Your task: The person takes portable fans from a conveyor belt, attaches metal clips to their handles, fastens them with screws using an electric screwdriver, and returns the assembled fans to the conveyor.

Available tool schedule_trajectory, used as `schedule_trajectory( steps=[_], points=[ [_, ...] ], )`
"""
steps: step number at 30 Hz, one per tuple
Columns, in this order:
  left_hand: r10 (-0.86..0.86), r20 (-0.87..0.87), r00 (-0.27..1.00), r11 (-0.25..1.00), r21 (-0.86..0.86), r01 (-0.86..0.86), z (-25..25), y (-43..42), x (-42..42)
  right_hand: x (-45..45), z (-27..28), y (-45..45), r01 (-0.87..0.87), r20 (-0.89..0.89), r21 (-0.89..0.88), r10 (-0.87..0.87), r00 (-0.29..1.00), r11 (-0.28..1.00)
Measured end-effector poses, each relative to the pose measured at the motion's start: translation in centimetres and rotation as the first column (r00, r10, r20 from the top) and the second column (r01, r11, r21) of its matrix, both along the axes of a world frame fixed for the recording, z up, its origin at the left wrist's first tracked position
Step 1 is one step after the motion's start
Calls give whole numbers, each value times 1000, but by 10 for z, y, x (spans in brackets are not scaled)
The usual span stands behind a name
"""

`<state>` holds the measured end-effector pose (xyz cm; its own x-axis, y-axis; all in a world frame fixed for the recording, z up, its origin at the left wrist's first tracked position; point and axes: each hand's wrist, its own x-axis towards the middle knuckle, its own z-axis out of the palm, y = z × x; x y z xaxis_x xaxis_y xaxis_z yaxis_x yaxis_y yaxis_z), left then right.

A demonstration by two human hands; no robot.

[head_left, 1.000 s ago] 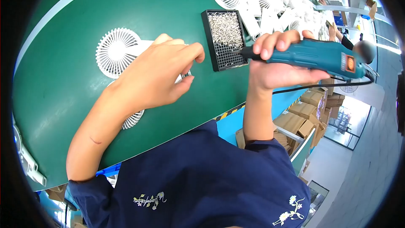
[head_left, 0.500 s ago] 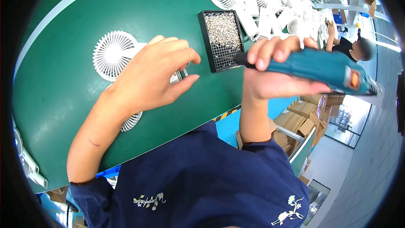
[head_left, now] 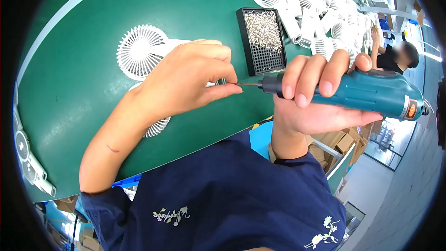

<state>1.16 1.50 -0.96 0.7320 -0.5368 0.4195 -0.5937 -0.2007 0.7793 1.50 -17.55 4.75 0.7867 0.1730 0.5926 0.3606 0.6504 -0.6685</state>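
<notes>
My right hand (head_left: 316,88) is wrapped around a teal electric screwdriver (head_left: 371,92) with a black nose. Its thin bit (head_left: 248,84) points left, and the tip meets the fingertips of my left hand (head_left: 186,76). That hand is closed in a pinch of thumb and forefinger; whatever sits between them is too small to make out. Beneath the left hand lies a white fan housing (head_left: 139,52) with radial slats, its handle partly covered by my fingers. Below my left wrist a second slatted fan part (head_left: 158,128) shows, mostly hidden.
A black tray (head_left: 246,42) of small silver screws (head_left: 265,28) stands beyond the screwdriver's nose. Behind it are piled many white fan housings (head_left: 306,0). More fan parts (head_left: 30,158) lie at the table's left edge. Cardboard boxes (head_left: 344,142) are at right; another person (head_left: 395,58) sits farther off.
The screwdriver has come down and levelled, its bit now at my left fingertips. My left thumb and forefinger have closed from a gap into a pinch. The whole view has shifted slightly.
</notes>
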Motion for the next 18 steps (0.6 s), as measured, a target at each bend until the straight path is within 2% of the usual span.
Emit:
schedule_trajectory(
  steps=[3, 7, 10, 12, 15, 16, 18],
  points=[
    [6, 61, 998, 1000, -8, -5, -1, -1, 0, -1, -1, 2, 1, -43, -18, -2, 999, 1000],
    [-30, 55, 998, 999, 37, 28, -3, 0, -1, 1, -3, 2, -93, -82, -73, 87, 993, 993],
    [-132, 5, 991, 991, -12, 132, -4, 1, -1, 0, -7, 4, -204, -84, -77, 198, 977, 976],
    [-197, -62, 979, 974, 100, 202, 1, 4, 1, -8, -11, 5, -168, -49, -103, 164, 985, 980],
    [-198, -62, 978, 964, 170, 206, 1, 2, 2, -25, -12, 11, -7, -44, -156, 0, 999, 988],
    [-200, -63, 978, 963, 171, 208, 1, 0, 2, -23, -15, 11, -16, 14, -149, 19, 1000, 989],
    [-190, -48, 981, 957, 212, 196, 2, 0, 2, -26, -14, 11, -14, 16, -160, 17, 1000, 987]
  ],
)
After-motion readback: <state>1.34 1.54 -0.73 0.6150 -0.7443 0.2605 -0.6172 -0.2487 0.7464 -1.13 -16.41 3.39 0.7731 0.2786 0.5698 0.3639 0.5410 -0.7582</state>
